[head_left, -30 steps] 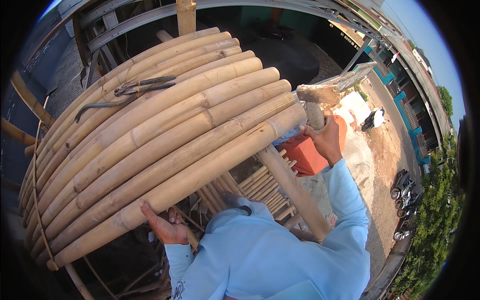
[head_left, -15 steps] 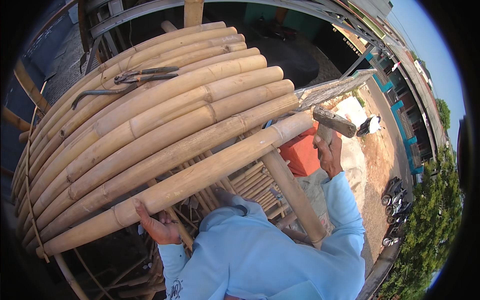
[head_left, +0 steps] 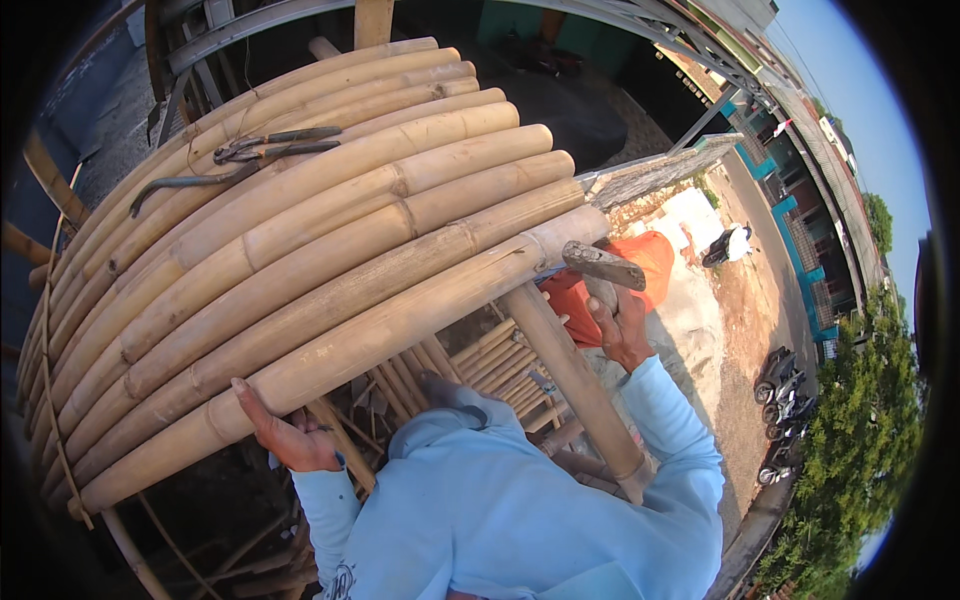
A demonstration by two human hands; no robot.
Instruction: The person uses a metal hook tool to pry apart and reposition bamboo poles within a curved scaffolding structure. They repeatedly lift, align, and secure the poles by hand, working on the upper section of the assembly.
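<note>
Left hand (head_left: 290, 435) sat at 7 o'clock, palm up, fingers curled under the lowest bamboo pole (head_left: 330, 345) of the curved bamboo deck (head_left: 300, 230), thumb against its underside. Right hand (head_left: 622, 325) sat at 3 o'clock, closed around the handle of a hammer (head_left: 603, 266); the hammer head lay just beside the cut end of that same lowest pole, contact not determinable. A bamboo post (head_left: 572, 385) ran down from under the pole toward 5 o'clock, between both light-blue sleeves. Pliers (head_left: 268, 146) and a bent metal bar (head_left: 190, 183) lay on the upper poles at 11 o'clock. Orange sheet (head_left: 650, 258) showed behind the hammer.
</note>
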